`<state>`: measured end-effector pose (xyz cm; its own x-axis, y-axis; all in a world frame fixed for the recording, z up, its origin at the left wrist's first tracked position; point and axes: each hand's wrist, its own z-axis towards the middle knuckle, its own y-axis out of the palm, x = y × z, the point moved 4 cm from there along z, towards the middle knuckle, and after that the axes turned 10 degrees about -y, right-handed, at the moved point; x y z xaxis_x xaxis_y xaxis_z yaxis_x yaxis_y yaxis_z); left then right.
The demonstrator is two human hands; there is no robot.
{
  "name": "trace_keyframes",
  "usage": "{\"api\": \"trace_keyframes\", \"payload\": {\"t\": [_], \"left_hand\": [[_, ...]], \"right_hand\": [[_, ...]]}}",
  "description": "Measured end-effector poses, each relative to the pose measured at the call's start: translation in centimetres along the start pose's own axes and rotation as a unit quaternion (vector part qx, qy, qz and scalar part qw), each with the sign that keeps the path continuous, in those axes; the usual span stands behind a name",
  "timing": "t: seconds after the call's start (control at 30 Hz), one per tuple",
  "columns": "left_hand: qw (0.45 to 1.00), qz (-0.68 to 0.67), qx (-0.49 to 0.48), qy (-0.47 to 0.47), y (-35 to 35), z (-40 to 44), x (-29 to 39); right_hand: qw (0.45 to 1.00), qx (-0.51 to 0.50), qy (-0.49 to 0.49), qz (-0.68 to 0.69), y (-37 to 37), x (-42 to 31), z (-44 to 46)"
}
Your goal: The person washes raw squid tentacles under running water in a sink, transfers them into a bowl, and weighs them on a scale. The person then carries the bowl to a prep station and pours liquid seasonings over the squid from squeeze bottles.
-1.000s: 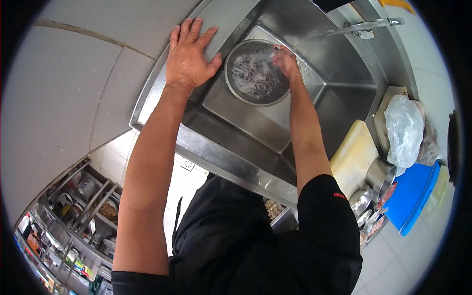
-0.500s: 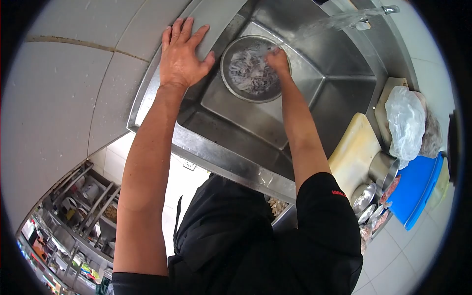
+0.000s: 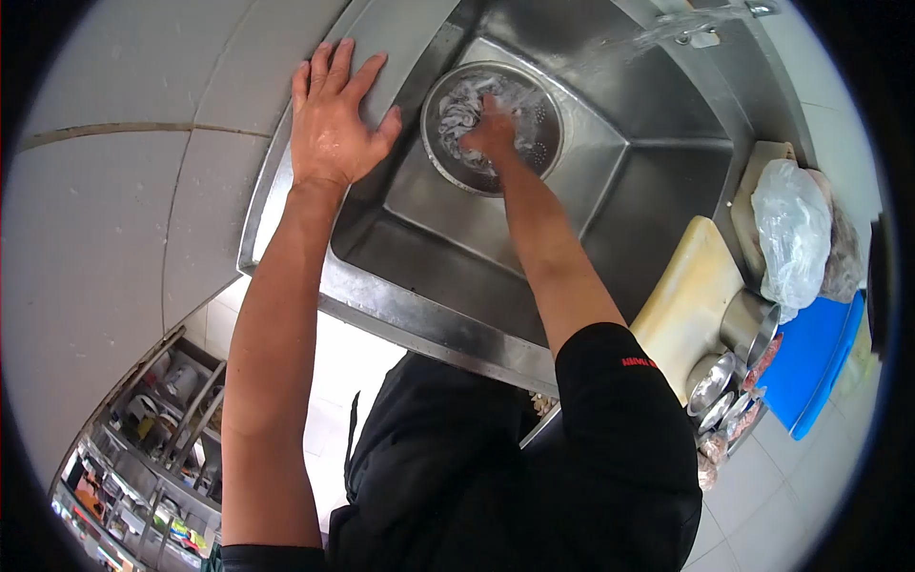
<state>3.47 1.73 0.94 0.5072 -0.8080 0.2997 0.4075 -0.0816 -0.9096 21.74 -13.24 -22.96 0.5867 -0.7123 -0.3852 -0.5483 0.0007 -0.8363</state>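
Note:
My left hand (image 3: 331,129) lies flat with fingers spread on the metal rim of the sink (image 3: 419,334), holding nothing. In the basin sits a round metal colander (image 3: 444,173) with small holes. Wet, pale grey-white strips (image 3: 459,107) are gathered toward its left side; I cannot tell their kind. My right hand (image 3: 493,131) reaches into the colander against the strips. Its thumb and a finger show apart, while the other fingertips are hidden or blurred.
A tap (image 3: 760,10) at the top right sends out a stream of water. Right of the sink are a yellowish cutting board (image 3: 691,276), metal bowls (image 3: 710,379), a plastic bag (image 3: 791,224) and a blue lid-like sheet (image 3: 810,357). A crowded metal rack (image 3: 157,448) stands lower left.
My right hand has moved left from the colander's right edge to its middle. The strips, spread out before, are now bunched to the left, baring the holed bottom. My left hand stays on the rim.

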Motion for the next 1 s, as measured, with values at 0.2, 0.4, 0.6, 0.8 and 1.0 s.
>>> {"api": "trace_keyframes", "payload": {"t": [0.2, 0.4, 0.6, 0.8, 1.0], "left_hand": [[1.0, -0.01, 0.01, -0.013, -0.5, 0.0, -0.2], [1.0, -0.017, 0.01, -0.009, -0.5, 0.0, -0.3], [1.0, 0.0, 0.007, -0.002, -0.2, 0.3, -0.3], [1.0, 0.007, 0.005, -0.009, -0.2, 0.1, -0.1], [1.0, 0.001, 0.021, -0.002, -0.4, 0.2, -0.1]], "right_hand": [[0.9, -0.094, 0.103, 0.414, -2.2, 5.3, -0.4], [0.954, 0.038, 0.083, 0.285, -1.3, 7.5, 0.6], [0.997, 0.02, 0.045, 0.061, 2.2, 2.9, 1.9], [0.945, 0.068, 0.144, 0.286, -1.2, 8.0, 1.1], [0.993, 0.103, -0.033, 0.056, -3.4, 10.1, 3.1]]}}
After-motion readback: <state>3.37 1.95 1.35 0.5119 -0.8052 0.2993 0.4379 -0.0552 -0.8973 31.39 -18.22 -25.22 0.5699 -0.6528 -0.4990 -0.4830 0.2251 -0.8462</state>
